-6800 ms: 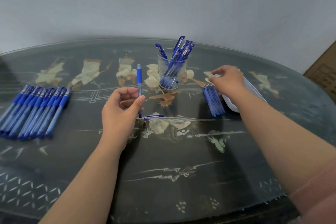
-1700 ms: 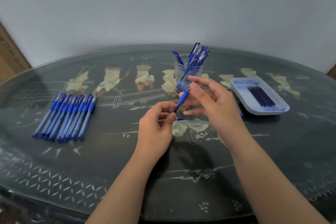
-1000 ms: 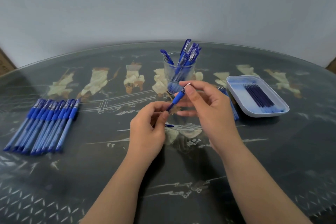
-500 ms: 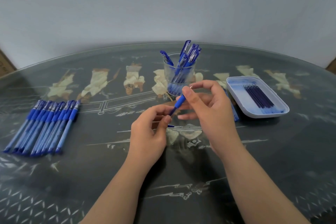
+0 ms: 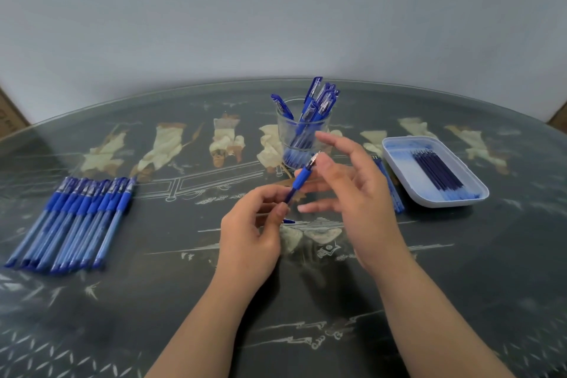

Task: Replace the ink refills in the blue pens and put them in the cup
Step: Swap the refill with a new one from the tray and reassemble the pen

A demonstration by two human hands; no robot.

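Head view. Glass cup point(image 5: 287, 135) stands far center on the table point(image 5: 306, 310), upright. Capped pens point(image 5: 317, 101) stand in it, leaning mostly right, one leaning left; count hard to tell where they overlap. White tray point(image 5: 399, 175) sits right of the cup, well apart from it. Dark refills point(image 5: 435, 173) lie in the tray side by side, ends toward the near right corner. Loose refills point(image 5: 394, 196) lie on the table just left of the tray, partly hidden behind the right hand. Row of pens point(image 5: 76, 218) lies flat at the left, packed side by side, grips at the far end.

Left hand point(image 5: 248, 239) pinches the pen point(image 5: 302, 178) at its lower barrel, between thumb and fingers. The pen tilts up and right, with the grip and metal tip at the top and no cap on. It is held above the table, in front of the cup's base. Right hand point(image 5: 356, 193) is released, fingers spread and holding nothing. Its thumb is just beside the pen tip; touching or not, cannot tell.

Small blue piece point(image 5: 288, 221), probably a cap, lies on the table under the hands, mostly hidden. Pen's lower end is hidden inside the left hand. Brown box point(image 5: 9, 115) is cut off at the far left edge.
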